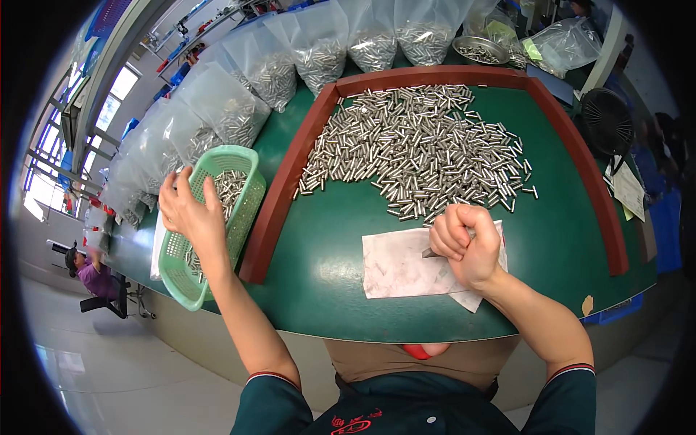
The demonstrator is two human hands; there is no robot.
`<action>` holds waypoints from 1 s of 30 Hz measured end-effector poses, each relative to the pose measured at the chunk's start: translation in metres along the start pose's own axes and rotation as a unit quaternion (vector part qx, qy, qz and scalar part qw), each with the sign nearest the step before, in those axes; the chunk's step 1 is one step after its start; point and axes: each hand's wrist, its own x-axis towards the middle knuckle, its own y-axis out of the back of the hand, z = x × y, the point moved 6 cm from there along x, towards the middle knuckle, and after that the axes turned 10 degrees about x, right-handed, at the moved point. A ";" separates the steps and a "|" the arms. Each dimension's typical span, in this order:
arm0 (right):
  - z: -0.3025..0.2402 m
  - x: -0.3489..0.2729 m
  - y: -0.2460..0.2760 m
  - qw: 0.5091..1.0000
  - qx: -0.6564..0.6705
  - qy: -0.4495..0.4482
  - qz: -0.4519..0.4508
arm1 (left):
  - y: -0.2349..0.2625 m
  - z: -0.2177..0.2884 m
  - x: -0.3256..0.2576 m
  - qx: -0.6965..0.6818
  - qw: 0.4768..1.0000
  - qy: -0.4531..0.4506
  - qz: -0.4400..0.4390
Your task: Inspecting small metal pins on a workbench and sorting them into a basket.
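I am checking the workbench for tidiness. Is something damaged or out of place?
Mostly tidy. The green mat has a small chipped patch near its front right edge, and the paper under the right hand is smudged.

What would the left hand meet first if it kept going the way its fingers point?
Probably the small metal cylinders lying in the green plastic basket: the left hand is spread open over them, fingers pointing along the basket's length. Its height above them is unclear.

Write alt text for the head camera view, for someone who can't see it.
A person's left hand reaches into a green plastic basket of small metal pins, while the right hand, closed in a fist, grips a small metal tool over white paper. A heap of pins lies on the green table, with clear bags of pins behind.
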 end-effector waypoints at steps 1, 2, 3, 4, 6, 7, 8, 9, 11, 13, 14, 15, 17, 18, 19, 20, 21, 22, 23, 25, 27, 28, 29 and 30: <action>0.002 0.000 -0.001 1.000 -0.002 0.000 -0.003 | 0.001 0.003 0.001 -0.002 1.000 0.000 -0.001; 0.001 0.000 -0.001 1.000 -0.004 0.000 -0.002 | 0.000 0.012 0.004 -0.150 0.987 0.022 -0.043; 0.001 0.001 0.001 1.000 -0.005 0.001 0.001 | 0.000 0.026 0.005 -0.295 0.951 0.044 -0.083; -0.002 0.000 0.005 1.000 -0.005 0.004 0.006 | -0.006 0.056 0.000 -0.477 0.850 0.110 -0.196; -0.007 -0.001 0.010 1.000 -0.004 0.007 0.014 | 0.006 0.126 -0.016 -0.594 0.719 0.060 -0.356; -0.005 -0.001 0.007 1.000 0.005 0.000 0.010 | 0.019 0.148 -0.024 -0.633 0.691 -0.029 -0.348; -0.004 0.000 0.007 1.000 0.010 -0.004 0.012 | 0.032 0.164 -0.030 -0.602 0.706 -0.103 -0.359; -0.004 0.001 0.006 1.000 0.010 -0.004 0.011 | 0.039 0.175 -0.037 -0.595 0.705 -0.134 -0.362; -0.005 0.001 0.005 1.000 0.008 -0.005 0.012 | 0.041 0.189 -0.052 -0.621 0.659 -0.115 -0.408; -0.004 0.001 0.005 1.000 0.010 -0.005 0.013 | 0.045 0.195 -0.063 -0.639 0.655 -0.124 -0.383; -0.004 0.001 0.005 1.000 0.012 -0.008 0.012 | 0.049 0.196 -0.066 -0.640 0.665 -0.139 -0.360; -0.005 0.001 0.006 1.000 0.008 -0.007 0.010 | 0.053 0.199 -0.069 -0.638 0.662 -0.173 -0.354; -0.004 0.002 0.006 1.000 0.010 -0.008 0.013 | 0.055 0.200 -0.070 -0.638 0.676 -0.182 -0.320; -0.003 0.002 0.006 1.000 0.014 -0.012 0.013 | 0.057 0.199 -0.069 -0.635 0.692 -0.188 -0.287; -0.004 0.002 0.007 1.000 0.016 -0.012 0.021 | 0.058 0.200 -0.069 -0.630 0.692 -0.190 -0.297; -0.004 0.002 0.007 1.000 0.017 -0.012 0.023 | 0.060 0.201 -0.069 -0.633 0.691 -0.192 -0.293; -0.005 0.001 0.008 0.999 0.017 -0.012 0.025 | 0.060 0.201 -0.070 -0.612 0.707 -0.191 -0.299; -0.004 0.001 0.008 0.999 0.020 -0.013 0.028 | 0.059 0.200 -0.072 -0.590 0.723 -0.192 -0.305; -0.004 0.002 0.008 0.999 0.020 -0.009 0.028 | 0.060 0.200 -0.073 -0.577 0.730 -0.196 -0.310; -0.004 0.002 0.008 0.999 0.021 -0.014 0.028 | 0.062 0.199 -0.072 -0.572 0.736 -0.206 -0.298; -0.004 0.003 0.007 0.999 0.021 -0.012 0.031 | 0.064 0.197 -0.069 -0.568 0.741 -0.214 -0.287; -0.005 0.003 0.007 0.999 0.021 -0.014 0.033 | 0.060 0.194 -0.068 -0.593 0.724 -0.176 -0.304; -0.005 0.003 0.008 0.999 0.020 -0.014 0.033 | 0.058 0.190 -0.065 -0.617 0.705 -0.138 -0.321; -0.006 0.003 0.009 0.999 0.020 -0.014 0.037 | 0.050 0.187 -0.068 -0.638 0.642 -0.068 -0.419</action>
